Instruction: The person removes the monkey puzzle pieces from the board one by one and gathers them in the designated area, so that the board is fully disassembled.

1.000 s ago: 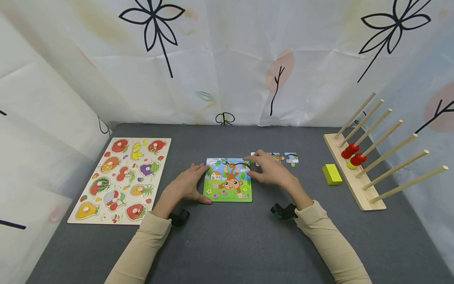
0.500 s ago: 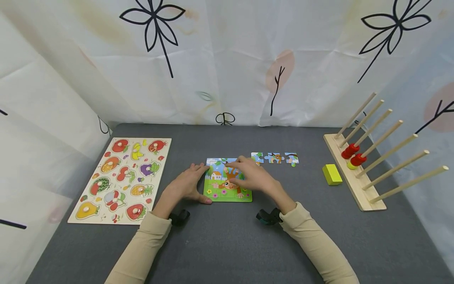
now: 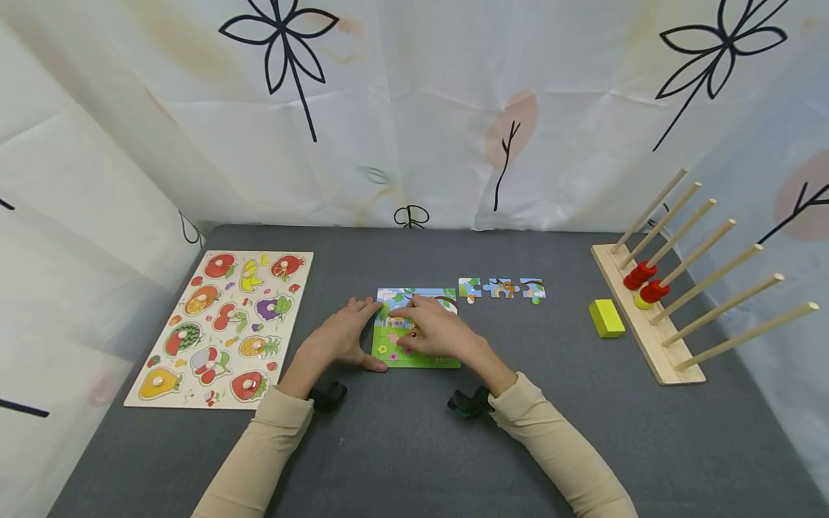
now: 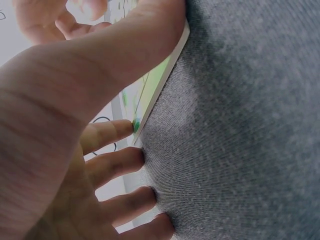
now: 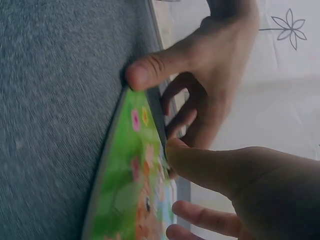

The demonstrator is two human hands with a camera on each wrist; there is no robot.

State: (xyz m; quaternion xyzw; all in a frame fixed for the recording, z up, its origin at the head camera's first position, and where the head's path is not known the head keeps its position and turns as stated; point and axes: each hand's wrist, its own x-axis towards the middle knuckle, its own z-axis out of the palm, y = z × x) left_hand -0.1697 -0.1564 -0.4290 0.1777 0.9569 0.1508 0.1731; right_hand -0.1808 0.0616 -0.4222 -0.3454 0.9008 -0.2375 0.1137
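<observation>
A monkey jigsaw puzzle [image 3: 388, 356] in a square tray lies flat at mid-table. My left hand [image 3: 340, 334] steadies its left side, with the thumb at the near left corner and the fingers spread along the edge. In the left wrist view those fingers [image 4: 115, 165] look fairly straight, their tips on the cloth and at the tray's edge. Over the puzzle's middle is my right hand [image 3: 440, 329], thumb and fingers apart. Nothing shows between the right thumb [image 5: 195, 165] and fingers in the right wrist view; whether they touch the puzzle is unclear. The hand hides part of the monkey.
Three loose jigsaw pieces [image 3: 501, 288] lie in a row beyond the puzzle's right corner. To the left is a fruit peg board [image 3: 236, 331]. A yellow block [image 3: 606, 318] sits beside a wooden peg stand [image 3: 648, 316] bearing red and yellow beads [image 3: 653, 291] on the right.
From the puzzle's right edge, my right hand has moved left and slightly nearer, over its middle, uncovering the loose pieces. My left hand has stayed in place.
</observation>
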